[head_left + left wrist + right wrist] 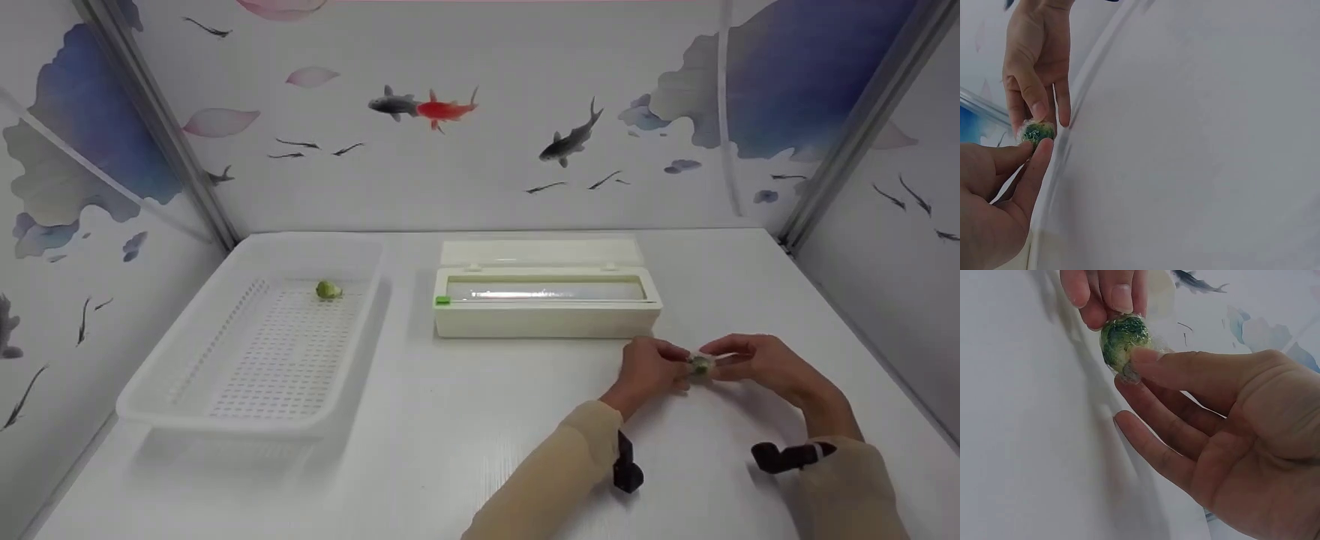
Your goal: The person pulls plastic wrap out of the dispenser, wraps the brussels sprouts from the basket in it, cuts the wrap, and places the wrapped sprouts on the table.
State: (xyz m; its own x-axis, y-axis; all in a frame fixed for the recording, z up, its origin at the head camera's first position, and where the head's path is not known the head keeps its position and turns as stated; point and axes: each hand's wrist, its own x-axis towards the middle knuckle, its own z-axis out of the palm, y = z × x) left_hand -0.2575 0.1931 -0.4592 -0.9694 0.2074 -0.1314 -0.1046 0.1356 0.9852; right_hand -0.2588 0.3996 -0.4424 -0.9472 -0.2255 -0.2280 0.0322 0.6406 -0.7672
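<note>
Pale walls (487, 176) printed with fish, petals and blue-grey leaf shapes stand behind and on both sides of the white counter (442, 457). On its left is a white basket (217, 424), with slots in its floor. To the right of the basket and well apart from it stands a cream box (547, 324), its clear lid (540, 251) tipped up at the back and shiny film (551, 291) showing through the top. Two beige sleeves (540, 472) reach in from the near edge, a small black device (627, 465) at each wrist. The left hand (652, 371) is just beside the box's front right corner; its grip pinches a green ball (1124, 340) between thumb and forefinger. The right hand (772, 369) meets it from the other side, its grip also on the ball, thumb pressed to one face and fingers behind. Crinkled clear wrap covers the ball, between the two hands in front and to the right of the box. Another green piece (327, 289) lies near the basket's far right corner. Smallest is a green slider (442, 300) at the box's left end.
</note>
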